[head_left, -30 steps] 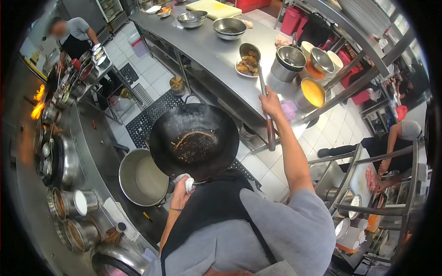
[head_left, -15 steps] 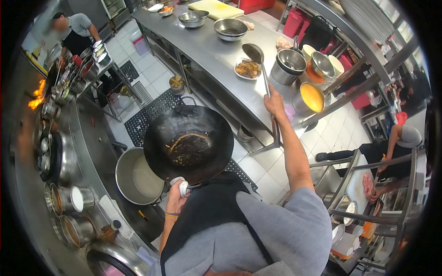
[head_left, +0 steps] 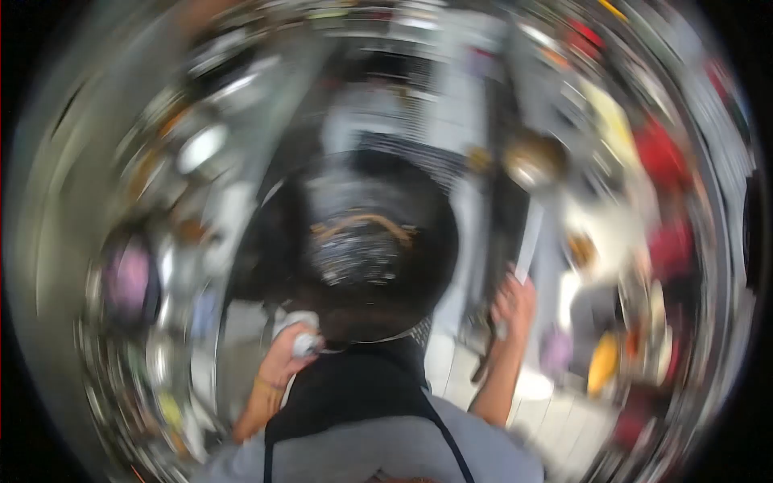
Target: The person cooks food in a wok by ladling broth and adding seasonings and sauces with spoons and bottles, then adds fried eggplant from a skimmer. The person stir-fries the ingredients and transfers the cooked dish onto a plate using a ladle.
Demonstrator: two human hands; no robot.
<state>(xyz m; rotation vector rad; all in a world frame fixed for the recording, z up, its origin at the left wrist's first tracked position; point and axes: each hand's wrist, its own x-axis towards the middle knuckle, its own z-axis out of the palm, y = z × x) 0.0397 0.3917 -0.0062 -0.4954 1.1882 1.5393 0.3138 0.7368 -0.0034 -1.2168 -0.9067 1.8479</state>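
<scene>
Motion blurs the whole head view. In front of my apron a large dark wok (head_left: 354, 258) is held up, with some brown residue on its inner surface. My left hand (head_left: 286, 352) is closed around the wok's near-left edge or handle, with a white cloth (head_left: 304, 324) between. To the right, my right hand (head_left: 512, 306) is wrapped around the handle of a metal ladle (head_left: 530, 233). The ladle points away from me, its round bowl at the far end, apart from the wok. What the bowl holds, if anything, is too smeared to tell.
Along the right runs a steel counter with browned food (head_left: 580, 250) on it and a pot of yellow-orange liquid (head_left: 602, 364) near its end. Blurred pots (head_left: 201, 149) line the stove on the left. A black perforated mat (head_left: 419, 157) lies on the floor beyond the wok.
My view has swung left, so the counter now runs along my right side. The wok has turned with me, away from above the big pot. Both hands keep their holds.
</scene>
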